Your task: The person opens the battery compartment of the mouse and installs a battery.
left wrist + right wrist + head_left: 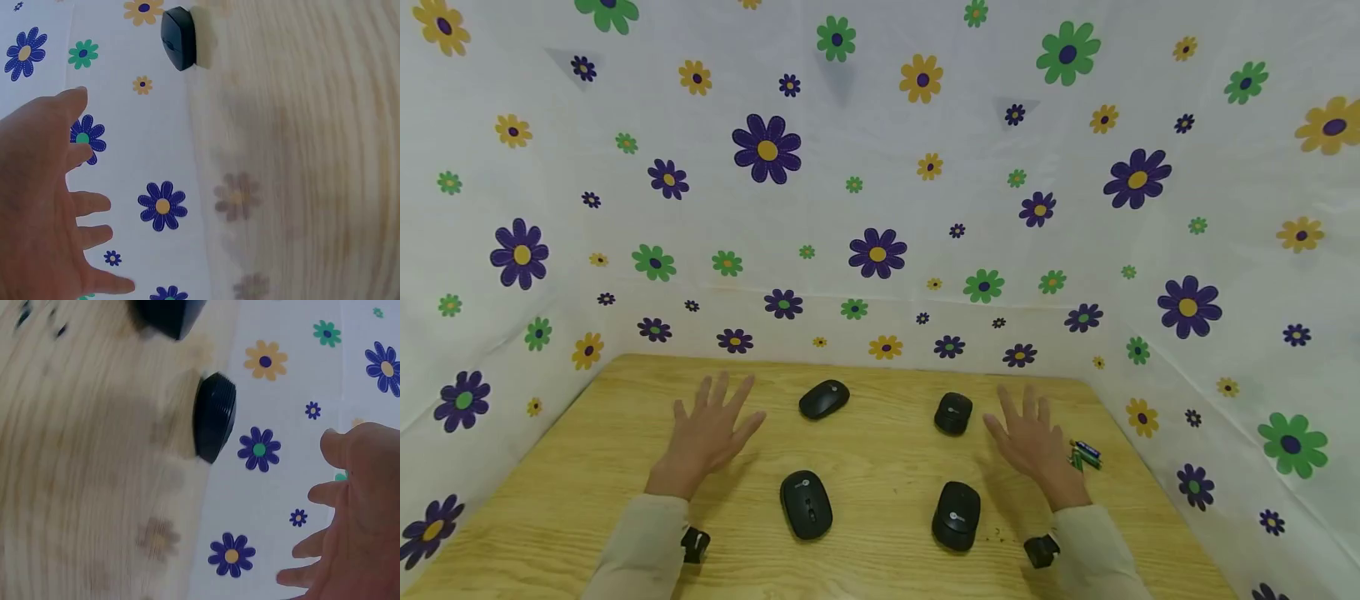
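My left hand (pixel 703 433) is spread with straight fingers above the left of the wooden table, holding nothing. To its right are two black computer mice: a rear one (pixel 824 400) lying at a slant and a front one (pixel 807 505). My right hand (pixel 1030 437), fingers also spread and empty, hovers on the right side. Left of it stand two more black mice, a rear one (pixel 953 414) and a front one (pixel 957 517). The left wrist view shows one mouse (pixel 179 39) beyond the thumb; the right wrist view shows a ridged mouse (pixel 214 417) apart from the fingers.
Several small batteries (pixel 1086 454) lie beside my right wrist. Dark crumbs (pixel 996 535) dot the wooden table (pixel 880 450) near the right front mouse. A white flowered cloth (pixel 880 200) encloses the back and both sides. Each wrist carries a black camera (pixel 696 545).
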Demonstrator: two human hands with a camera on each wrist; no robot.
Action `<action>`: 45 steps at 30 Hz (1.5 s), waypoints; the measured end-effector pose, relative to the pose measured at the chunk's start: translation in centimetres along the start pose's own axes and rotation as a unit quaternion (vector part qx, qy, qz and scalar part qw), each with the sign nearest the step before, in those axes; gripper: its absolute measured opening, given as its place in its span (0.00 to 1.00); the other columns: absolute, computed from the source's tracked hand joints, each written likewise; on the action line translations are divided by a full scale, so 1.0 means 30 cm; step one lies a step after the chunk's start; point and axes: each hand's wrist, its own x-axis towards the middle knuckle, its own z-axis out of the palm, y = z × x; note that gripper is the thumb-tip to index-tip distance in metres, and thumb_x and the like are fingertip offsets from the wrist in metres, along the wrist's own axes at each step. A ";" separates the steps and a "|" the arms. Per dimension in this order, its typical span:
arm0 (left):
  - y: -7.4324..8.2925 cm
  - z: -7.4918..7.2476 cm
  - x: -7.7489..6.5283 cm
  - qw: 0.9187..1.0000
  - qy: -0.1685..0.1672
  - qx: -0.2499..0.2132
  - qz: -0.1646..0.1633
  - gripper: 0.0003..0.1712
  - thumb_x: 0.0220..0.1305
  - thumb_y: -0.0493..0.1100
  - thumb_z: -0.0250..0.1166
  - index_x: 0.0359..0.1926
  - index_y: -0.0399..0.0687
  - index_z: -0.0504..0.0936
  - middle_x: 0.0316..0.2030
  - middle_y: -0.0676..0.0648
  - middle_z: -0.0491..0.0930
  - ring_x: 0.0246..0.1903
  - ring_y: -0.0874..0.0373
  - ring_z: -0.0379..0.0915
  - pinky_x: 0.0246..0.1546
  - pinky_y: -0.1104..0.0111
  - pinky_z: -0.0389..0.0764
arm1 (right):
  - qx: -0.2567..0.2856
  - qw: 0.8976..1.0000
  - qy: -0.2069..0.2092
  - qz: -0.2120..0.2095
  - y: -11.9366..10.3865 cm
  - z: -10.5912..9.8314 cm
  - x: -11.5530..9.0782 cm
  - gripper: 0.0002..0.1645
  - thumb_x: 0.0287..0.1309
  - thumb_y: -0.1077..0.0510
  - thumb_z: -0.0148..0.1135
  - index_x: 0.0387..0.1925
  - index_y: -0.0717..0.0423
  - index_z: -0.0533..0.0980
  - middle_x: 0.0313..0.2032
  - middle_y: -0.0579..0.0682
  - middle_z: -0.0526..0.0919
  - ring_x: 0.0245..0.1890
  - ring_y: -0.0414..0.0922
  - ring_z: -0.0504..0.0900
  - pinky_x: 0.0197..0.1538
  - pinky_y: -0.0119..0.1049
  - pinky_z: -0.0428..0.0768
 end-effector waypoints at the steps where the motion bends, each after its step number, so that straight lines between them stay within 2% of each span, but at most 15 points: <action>1: 0.003 0.000 0.004 1.000 0.001 -0.007 0.007 0.41 0.78 0.64 0.52 0.81 0.51 0.55 0.79 0.29 0.52 0.77 0.26 0.47 0.66 0.20 0.55 | 0.017 1.000 -0.001 -0.008 -0.009 0.000 0.005 0.41 0.82 0.39 0.39 0.81 0.59 0.48 0.77 0.79 0.40 0.76 0.81 0.43 0.67 0.84 0.58; 5: 0.031 -0.005 0.030 0.998 0.004 -0.046 0.041 0.40 0.77 0.57 0.57 0.81 0.47 0.56 0.75 0.28 0.61 0.72 0.26 0.60 0.63 0.27 0.70 | 0.094 0.995 0.006 -0.044 -0.058 0.004 0.034 0.42 0.82 0.41 0.41 0.80 0.64 0.49 0.77 0.77 0.49 0.75 0.78 0.54 0.71 0.77 0.62; 8: 0.062 -0.009 0.056 0.995 0.006 -0.074 0.065 0.39 0.76 0.53 0.61 0.79 0.44 0.60 0.72 0.28 0.67 0.69 0.28 0.66 0.64 0.32 0.74 | 0.133 0.989 0.022 -0.064 -0.107 0.018 0.065 0.39 0.81 0.44 0.46 0.78 0.65 0.55 0.75 0.73 0.61 0.74 0.72 0.63 0.74 0.71 0.65; 12: 0.090 0.007 0.096 0.991 -0.006 -0.102 0.087 0.36 0.74 0.48 0.64 0.76 0.39 0.65 0.68 0.29 0.71 0.67 0.30 0.69 0.67 0.37 0.74 | 0.167 0.982 0.048 -0.078 -0.177 0.053 0.104 0.33 0.78 0.51 0.54 0.74 0.65 0.64 0.67 0.72 0.74 0.64 0.67 0.77 0.65 0.64 0.78; 16: 0.093 0.045 0.133 0.988 -0.024 -0.121 0.093 0.33 0.73 0.46 0.65 0.73 0.38 0.70 0.67 0.30 0.73 0.67 0.32 0.70 0.68 0.39 0.74 | 0.198 0.975 0.055 -0.081 -0.238 0.101 0.135 0.28 0.75 0.53 0.58 0.70 0.63 0.71 0.62 0.72 0.79 0.54 0.62 0.85 0.56 0.58 0.86; 26: 0.116 0.071 0.210 0.988 -0.062 -0.117 0.079 0.32 0.71 0.46 0.67 0.71 0.40 0.73 0.65 0.33 0.75 0.65 0.35 0.72 0.69 0.42 0.74 | 0.277 0.957 0.025 -0.086 -0.355 0.196 0.203 0.22 0.74 0.55 0.60 0.64 0.59 0.76 0.59 0.68 0.82 0.54 0.63 0.85 0.53 0.55 0.88; 33: 0.150 0.113 0.258 0.985 -0.082 -0.141 0.063 0.31 0.70 0.44 0.68 0.69 0.39 0.74 0.66 0.33 0.75 0.67 0.36 0.70 0.70 0.42 0.73 | 0.340 0.935 -0.015 -0.101 -0.432 0.239 0.246 0.20 0.74 0.60 0.60 0.62 0.65 0.77 0.59 0.69 0.81 0.51 0.62 0.87 0.45 0.46 0.91; 38: 0.169 0.135 0.285 0.985 -0.088 -0.134 0.065 0.30 0.68 0.43 0.70 0.68 0.37 0.76 0.66 0.34 0.76 0.68 0.36 0.70 0.71 0.44 0.73 | 0.373 0.923 -0.032 -0.087 -0.485 0.260 0.271 0.20 0.74 0.62 0.59 0.62 0.66 0.77 0.59 0.68 0.81 0.53 0.61 0.86 0.48 0.48 0.91; 45: 0.184 0.152 0.323 0.982 -0.112 -0.147 0.044 0.33 0.67 0.44 0.72 0.70 0.38 0.74 0.67 0.35 0.75 0.68 0.37 0.70 0.69 0.44 0.75 | 0.393 0.915 -0.039 -0.081 -0.530 0.305 0.305 0.20 0.73 0.64 0.58 0.62 0.69 0.76 0.59 0.71 0.81 0.53 0.64 0.86 0.49 0.49 0.91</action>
